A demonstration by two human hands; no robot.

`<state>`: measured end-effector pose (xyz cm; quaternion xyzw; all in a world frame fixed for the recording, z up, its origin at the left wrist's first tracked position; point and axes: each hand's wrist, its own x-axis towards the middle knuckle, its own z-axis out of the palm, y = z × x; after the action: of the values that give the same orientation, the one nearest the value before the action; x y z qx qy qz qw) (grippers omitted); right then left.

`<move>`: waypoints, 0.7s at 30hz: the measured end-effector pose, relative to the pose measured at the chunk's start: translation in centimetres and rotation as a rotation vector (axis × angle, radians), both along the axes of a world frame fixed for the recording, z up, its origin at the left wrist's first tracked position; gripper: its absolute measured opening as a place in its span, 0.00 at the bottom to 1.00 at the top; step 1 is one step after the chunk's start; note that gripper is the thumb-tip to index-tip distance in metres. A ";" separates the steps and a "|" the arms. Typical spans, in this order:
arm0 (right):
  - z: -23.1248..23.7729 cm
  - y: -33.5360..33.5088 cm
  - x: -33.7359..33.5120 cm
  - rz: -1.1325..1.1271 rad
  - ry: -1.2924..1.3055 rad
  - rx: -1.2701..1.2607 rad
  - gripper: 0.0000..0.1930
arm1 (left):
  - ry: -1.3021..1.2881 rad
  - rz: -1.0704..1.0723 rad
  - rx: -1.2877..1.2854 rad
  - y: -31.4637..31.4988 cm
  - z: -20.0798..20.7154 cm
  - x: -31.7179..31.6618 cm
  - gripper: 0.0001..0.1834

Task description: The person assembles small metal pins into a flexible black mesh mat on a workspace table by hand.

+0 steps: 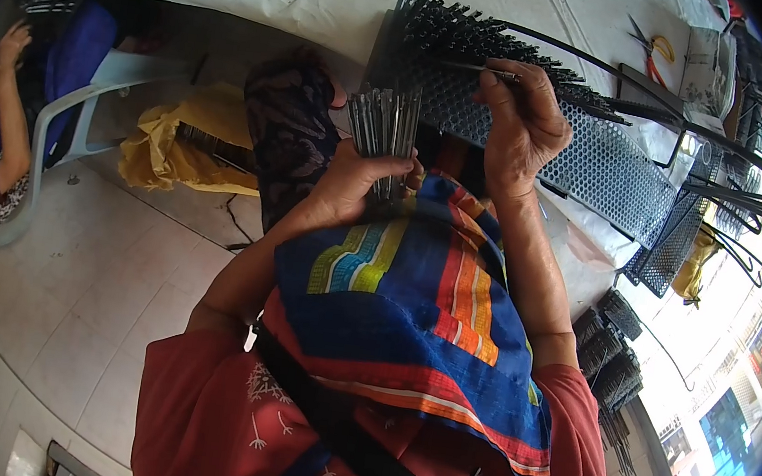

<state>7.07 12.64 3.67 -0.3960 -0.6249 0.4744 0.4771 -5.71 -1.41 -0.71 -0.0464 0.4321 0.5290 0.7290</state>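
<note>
While the left hand [355,176] clasps a bundle of metal rods [383,124] at twelve o'clock, the right hand [526,127] pinches one rod [470,66] at one o'clock, near black rods [463,34] heaped along a perforated panel [618,169].

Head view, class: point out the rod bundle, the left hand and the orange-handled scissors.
Rod bundle [383,124], head view: its middle.
Left hand [350,176], head view: back of hand.
Orange-handled scissors [652,52], head view: handle base.

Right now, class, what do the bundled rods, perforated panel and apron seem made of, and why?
Rods in the left hand: probably metal, semi-glossy; bright streaks run along them.
Panel: likely grey sheet metal, dull sheen; regular holes pierce it.
Apron: cloth, matte; it drapes in soft folds.
</note>
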 end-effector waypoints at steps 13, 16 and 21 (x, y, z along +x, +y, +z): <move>-0.4 0.2 -0.1 0.021 -0.079 0.052 0.08 | 0.092 -0.049 0.004 0.2 -0.1 0.1 0.11; -0.2 0.5 -1.0 0.033 -0.118 0.065 0.08 | 0.051 -0.065 -0.001 0.3 -0.3 0.1 0.11; 0.3 0.8 -2.3 0.050 -0.313 0.185 0.07 | 0.011 -0.054 0.019 0.1 -0.8 0.0 0.12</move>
<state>4.76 13.47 3.93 -0.4039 -0.7422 0.3590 0.3965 -5.66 -1.32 -1.54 -0.0250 0.4323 0.5134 0.7409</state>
